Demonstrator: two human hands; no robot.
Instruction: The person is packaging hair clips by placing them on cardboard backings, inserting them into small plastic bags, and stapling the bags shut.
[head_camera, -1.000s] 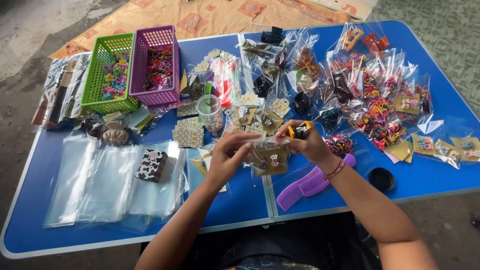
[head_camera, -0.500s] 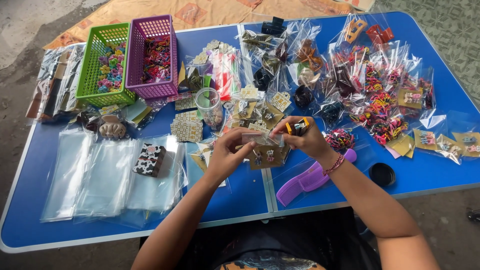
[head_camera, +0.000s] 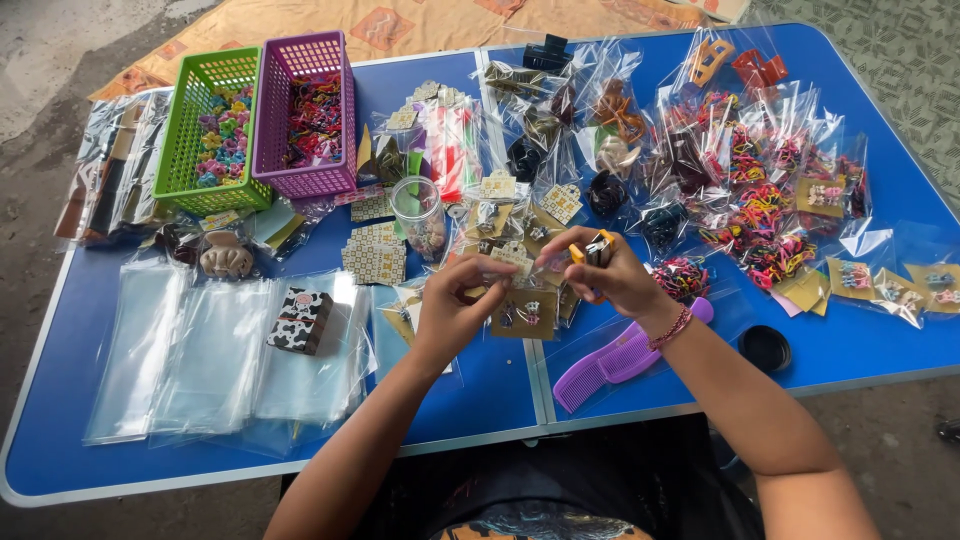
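My left hand (head_camera: 452, 308) and my right hand (head_camera: 606, 277) meet over the middle of a blue folding table (head_camera: 500, 385). Between them they hold a small tan card (head_camera: 523, 312) with little hair clips pinned on it. My left fingers pinch the card's upper left edge. My right hand also grips a small yellow and black tool (head_camera: 596, 247) at its fingertips. More tan cards of clips (head_camera: 497, 222) lie on the table just beyond my hands.
A green basket (head_camera: 204, 135) and a purple basket (head_camera: 303, 110) of hair ties stand far left. Empty clear bags (head_camera: 190, 355) and a cow-print box (head_camera: 301, 320) lie left. A purple comb (head_camera: 615, 358), a black lid (head_camera: 765, 348) and several bagged accessories (head_camera: 760, 190) fill the right.
My hands stay together over the card, with only small finger movements. The camera has shifted a little.
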